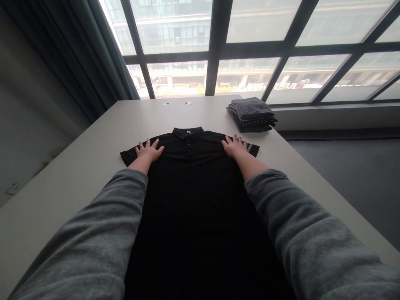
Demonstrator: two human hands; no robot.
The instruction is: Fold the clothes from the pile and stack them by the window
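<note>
A black polo shirt [193, 200] lies spread out on the white table, its collar toward the window and its buttoned placket facing up. My left hand [149, 151] rests flat on the shirt's left shoulder, fingers spread, beside the left sleeve. On the opposite shoulder my right hand [234, 146] is pressed flat too, fingers apart, next to the right sleeve with its pale stripes. Neither hand grips the fabric. The shirt's lower end runs out of the bottom of the view.
A stack of folded dark clothes [251, 114] sits at the table's far right corner. Two round white cable covers [188, 103] are set in the far part of the table [78, 179]. Beyond stand large windows, with a dark curtain [84, 50] at the left.
</note>
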